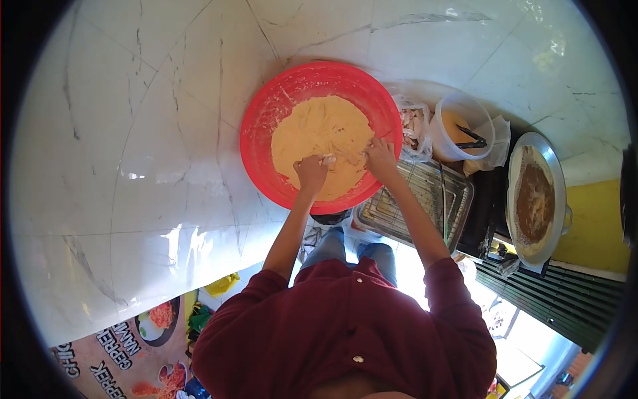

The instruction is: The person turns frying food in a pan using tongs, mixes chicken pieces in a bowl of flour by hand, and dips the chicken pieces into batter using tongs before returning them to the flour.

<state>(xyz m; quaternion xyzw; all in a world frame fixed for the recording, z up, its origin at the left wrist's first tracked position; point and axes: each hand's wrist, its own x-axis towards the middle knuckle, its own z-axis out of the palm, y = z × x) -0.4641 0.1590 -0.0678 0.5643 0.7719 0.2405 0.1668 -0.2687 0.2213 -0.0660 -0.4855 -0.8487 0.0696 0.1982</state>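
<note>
A wide red basin [259, 143] holds a broad heap of pale yellow flour [322, 123]. My left hand [311, 174] is over the near part of the flour, fingers curled around a small whitish, flour-coated piece [328, 160]. My right hand [381, 159] is at the right side of the heap, just inside the basin's rim. Its fingers are bent together at the flour, and whatever is between them is too small to make out. The two hands are apart.
Right of the basin are a plastic bag of raw meat pieces [413, 126], a clear tub [442, 151] with yellowish liquid and black tongs [472, 141], and a wire rack on a tray [415, 209]. A large metal pan [558, 183] holding brown contents stands farther right. White marbled tiles line the wall.
</note>
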